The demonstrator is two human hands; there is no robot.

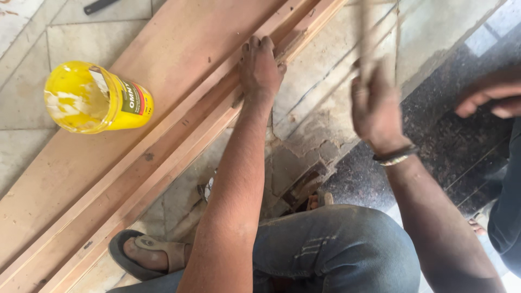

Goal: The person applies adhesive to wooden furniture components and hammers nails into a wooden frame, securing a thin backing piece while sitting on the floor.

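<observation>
The left hand presses flat, fingers extended, on the long reddish wooden plank. The right hand grips a blurred thin stick. A yellow plastic jar lies on its side on the plank, smeared with whitish paste inside.

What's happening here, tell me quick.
A person crouches over long wooden boards laid on a tiled floor. The left hand presses flat on a narrow strip at the boards' edge. The right hand is raised and blurred, gripping a thin stick-like tool. A yellow plastic jar lies on its side on the boards. Another person's hand shows at right.
</observation>
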